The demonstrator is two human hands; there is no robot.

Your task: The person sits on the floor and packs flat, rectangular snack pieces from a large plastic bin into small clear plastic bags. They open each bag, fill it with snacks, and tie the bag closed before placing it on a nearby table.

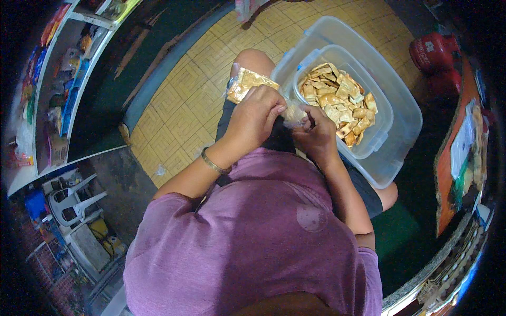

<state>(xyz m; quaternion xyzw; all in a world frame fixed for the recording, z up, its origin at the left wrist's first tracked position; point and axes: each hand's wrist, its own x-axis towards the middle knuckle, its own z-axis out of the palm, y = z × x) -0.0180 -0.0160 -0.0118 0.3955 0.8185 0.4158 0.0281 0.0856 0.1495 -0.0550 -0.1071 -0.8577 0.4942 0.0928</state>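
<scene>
Above my lap, a clear plastic bag (243, 83) holds flat golden-brown pastry pieces that look like crackers. My left hand (256, 114) is closed around the bag, its packed part sticking out beyond the knuckles. Crumpled loose plastic (294, 113) bunches up between my two hands. The fingers of my right hand (316, 134) pinch that plastic from the other side. Right beside this hand is a clear plastic tub (377, 147) with a heap of similar flat pastry pieces (342, 97) in it.
The tub sits inside a larger translucent bin (408, 124) across my right leg. Yellow patterned flooring (179, 105) stretches out ahead and left. White shelves (79, 100) with packets line the left. Red gas cylinders (435, 52) stand far right, near an orange board (448, 174). A white plastic chair (79, 203) is lower left.
</scene>
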